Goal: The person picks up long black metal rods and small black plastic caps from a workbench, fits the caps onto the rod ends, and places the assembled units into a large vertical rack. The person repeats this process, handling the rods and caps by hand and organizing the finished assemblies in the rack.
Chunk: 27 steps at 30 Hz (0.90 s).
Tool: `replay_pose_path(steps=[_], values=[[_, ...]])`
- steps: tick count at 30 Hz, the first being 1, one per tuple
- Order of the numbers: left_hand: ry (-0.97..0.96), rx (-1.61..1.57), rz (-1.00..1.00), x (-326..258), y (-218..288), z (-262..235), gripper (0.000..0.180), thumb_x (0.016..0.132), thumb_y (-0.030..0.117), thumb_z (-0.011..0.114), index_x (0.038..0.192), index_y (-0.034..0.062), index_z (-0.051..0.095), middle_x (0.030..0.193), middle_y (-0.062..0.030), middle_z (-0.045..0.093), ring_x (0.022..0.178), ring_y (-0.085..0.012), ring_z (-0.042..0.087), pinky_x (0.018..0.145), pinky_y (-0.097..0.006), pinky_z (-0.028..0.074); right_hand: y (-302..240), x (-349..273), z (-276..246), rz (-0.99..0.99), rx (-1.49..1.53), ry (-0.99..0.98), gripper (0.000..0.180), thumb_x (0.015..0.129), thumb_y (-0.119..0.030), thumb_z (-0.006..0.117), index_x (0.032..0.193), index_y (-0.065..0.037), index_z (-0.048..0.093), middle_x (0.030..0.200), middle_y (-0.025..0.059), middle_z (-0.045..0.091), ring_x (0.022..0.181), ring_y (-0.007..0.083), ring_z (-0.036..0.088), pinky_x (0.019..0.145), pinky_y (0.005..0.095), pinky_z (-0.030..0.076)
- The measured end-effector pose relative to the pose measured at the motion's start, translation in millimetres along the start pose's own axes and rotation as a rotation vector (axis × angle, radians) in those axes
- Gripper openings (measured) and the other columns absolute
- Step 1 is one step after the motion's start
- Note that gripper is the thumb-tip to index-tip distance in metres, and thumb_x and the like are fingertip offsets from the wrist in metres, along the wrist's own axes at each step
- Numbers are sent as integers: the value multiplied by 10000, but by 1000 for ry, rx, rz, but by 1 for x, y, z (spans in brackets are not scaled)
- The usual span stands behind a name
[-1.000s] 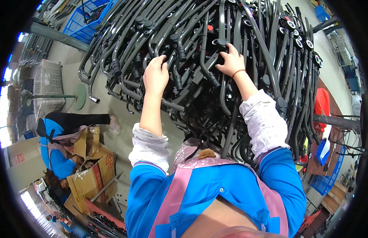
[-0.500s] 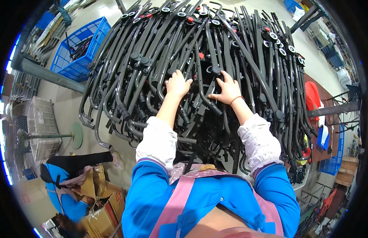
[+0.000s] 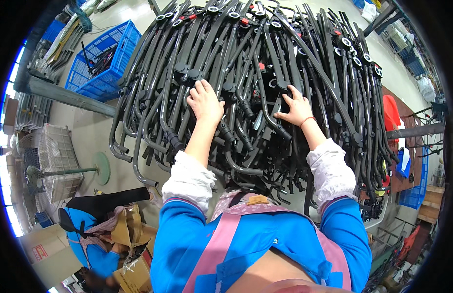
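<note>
A dense pile of black tubular metal frames (image 3: 160, 105) lies in front of me, with round joints, curved tube ends and small red parts. My left hand (image 3: 206, 102) rests on the pile, fingers stretched just below a pair of round black joints (image 3: 193, 74). My right hand (image 3: 295, 107) reaches over the frame parts farther right. Its thumb is spread from its fingers, and the fingertips touch near another round joint (image 3: 282, 85). Neither hand is closed round a tube; the contact under the fingers is partly hidden.
A blue plastic crate (image 3: 102, 63) with dark parts stands at far left, beyond a metal rail (image 3: 65, 95). A standing fan (image 3: 36, 173) is at left. Another person (image 3: 92, 239) in blue bends over cardboard boxes at lower left. A red item (image 3: 391, 112) lies at right.
My left hand has moved left across the tubes toward the paired joints. My right hand stays by the same joint, while the whole view has shifted slightly.
</note>
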<state>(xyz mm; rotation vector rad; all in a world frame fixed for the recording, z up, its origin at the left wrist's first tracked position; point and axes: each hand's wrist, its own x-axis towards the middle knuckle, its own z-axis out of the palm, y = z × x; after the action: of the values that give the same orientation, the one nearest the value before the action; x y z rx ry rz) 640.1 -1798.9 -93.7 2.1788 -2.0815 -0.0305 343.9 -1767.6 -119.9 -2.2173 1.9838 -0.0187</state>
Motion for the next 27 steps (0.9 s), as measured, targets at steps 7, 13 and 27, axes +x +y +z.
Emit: replay_pose_path(steps=[7,13,27], values=[[-377,-235,-175,8,-4,-28,1096,642,295,782,1508,97,141,1375,-261,389,1179,-411,531,1001,-470,440,1,-3,-1,1,11,19,822,666,-575,747,1295,-71,587,1530,141,289,1397,287,321,1075,504,321],[-305,-776,-121,-7,9,-51,989,586,204,724,1464,76,286,877,-124,635,809,-251,648,787,-339,515,5,-2,5,-1,73,66,777,650,-551,769,1250,-79,621,1532,139,287,1411,277,294,1053,519,333],[-678,-1042,69,-26,217,-53,1142,618,282,786,1416,-99,64,1314,-326,462,1222,-389,515,1020,-366,433,19,7,16,113,343,-102,682,800,-509,622,1344,-117,499,1539,122,281,1419,245,274,1067,484,322]])
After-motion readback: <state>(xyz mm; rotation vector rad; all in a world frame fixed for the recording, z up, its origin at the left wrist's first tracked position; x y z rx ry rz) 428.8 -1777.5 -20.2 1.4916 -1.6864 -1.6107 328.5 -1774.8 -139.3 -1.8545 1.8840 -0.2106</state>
